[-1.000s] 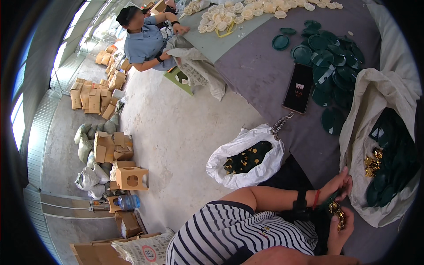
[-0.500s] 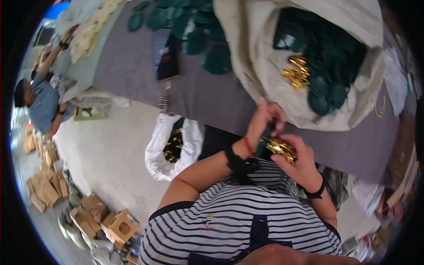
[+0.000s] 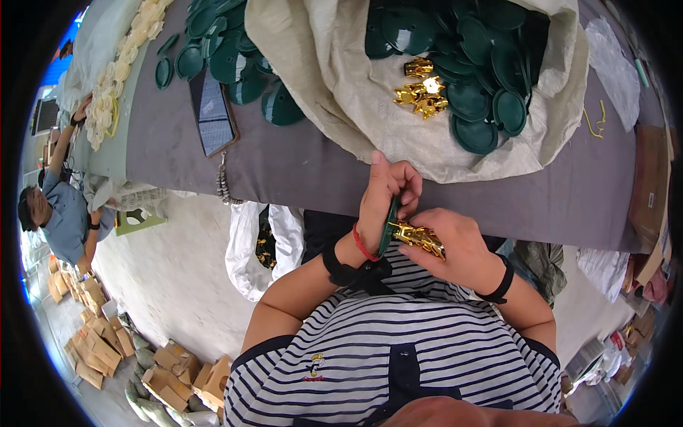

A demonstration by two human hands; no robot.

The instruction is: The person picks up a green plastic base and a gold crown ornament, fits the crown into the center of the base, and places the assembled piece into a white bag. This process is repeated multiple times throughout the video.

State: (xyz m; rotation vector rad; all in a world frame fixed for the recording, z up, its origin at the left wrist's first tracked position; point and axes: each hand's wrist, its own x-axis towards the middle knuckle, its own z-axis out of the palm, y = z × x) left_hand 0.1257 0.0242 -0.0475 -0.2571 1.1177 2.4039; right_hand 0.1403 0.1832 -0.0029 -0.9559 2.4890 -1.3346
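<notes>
Green disc (image 3: 388, 231), held up in front of the striped shirt (image 3: 398, 320), near the front edge of the worktop (image 3: 306, 167). Seen almost edge-on, with the long outline running up and down the view, top leaning slightly right. Grasped at the upper part in the grip of the left hand (image 3: 383, 196): thumb pointing up toward the worktop, fingers curled over to the right, forearm slanting in from the lower left. To the disc's right, a stack of gold pieces (image 3: 421, 240), long axis sloping from upper left to lower right, left end aimed at the disc's face; touching or just short of it, hard to tell. Clasped in the grip of the right hand (image 3: 455, 238), back upward, fingers toward the left, thumb along the lower side, forearm in from the lower right. Beyond, on the worktop, a pale sack (image 3: 320, 85) with loose gold pieces (image 3: 425, 92) and more green discs (image 3: 469, 96) inside; farther left, a phone (image 3: 213, 117).
</notes>
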